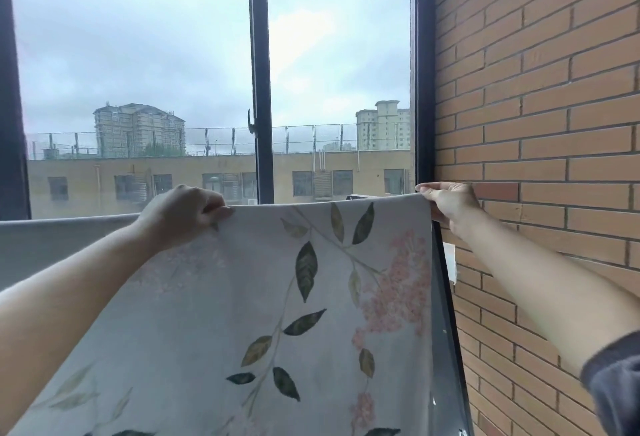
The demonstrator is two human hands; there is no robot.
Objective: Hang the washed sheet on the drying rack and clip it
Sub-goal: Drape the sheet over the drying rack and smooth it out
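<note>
A pale grey sheet [242, 297] printed with green leaves and pink blossoms hangs stretched in front of me, its top edge level. My left hand [185, 212] grips that top edge near the middle, fingers curled over the cloth. My right hand [448, 201] pinches the sheet's top right corner. More of the sheet runs off to the left in a plain grey band [52, 245]. A small dark piece of the drying rack [356, 197] peeks above the edge near my right hand; the rest of it is hidden behind the cloth. No clips are in view.
A brick wall [536, 123] stands close on the right. A large window with dark frames [259, 89] fills the view ahead, with buildings outside. A dark post [446, 314] runs down just right of the sheet's edge.
</note>
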